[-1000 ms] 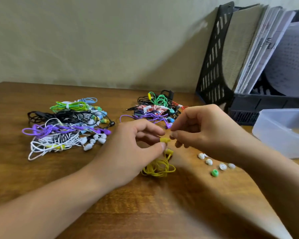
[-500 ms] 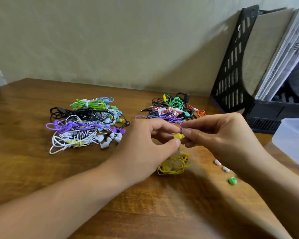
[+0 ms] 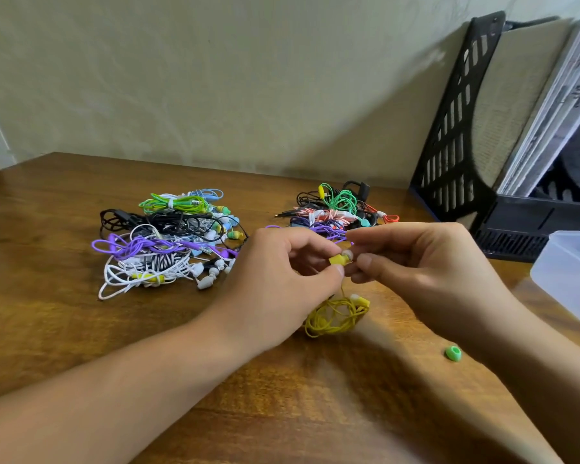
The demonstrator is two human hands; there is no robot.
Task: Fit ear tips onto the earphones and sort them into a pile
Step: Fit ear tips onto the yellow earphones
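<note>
Left hand [image 3: 282, 279] pinching the yellow earbud [image 3: 338, 260] between thumb and fingers, nozzle turned toward the right hand [image 3: 426, 266], presumably so the opening faces square-on. Right grip closed in a fingertip pinch on a whitish ear tip [image 3: 347, 253], pressed against the bud's end; whether fully seated cannot be told. Both hands raised just above the bench [image 3: 64, 329], the rest of the yellow earphone cable [image 3: 332, 318] coiled below them with its second bud [image 3: 360, 300] lying at the coil's edge. Finished-looking pile [image 3: 168, 242] well to the left, another tangle [image 3: 339, 209] behind the hands, probably the unsorted stock. Loose green ear tip [image 3: 453, 353] by the right forearm. Clear plastic tub [image 3: 570, 272] at far right. Printing on papers in the black file rack [image 3: 449, 155] too blurred to read; no brand visible.
</note>
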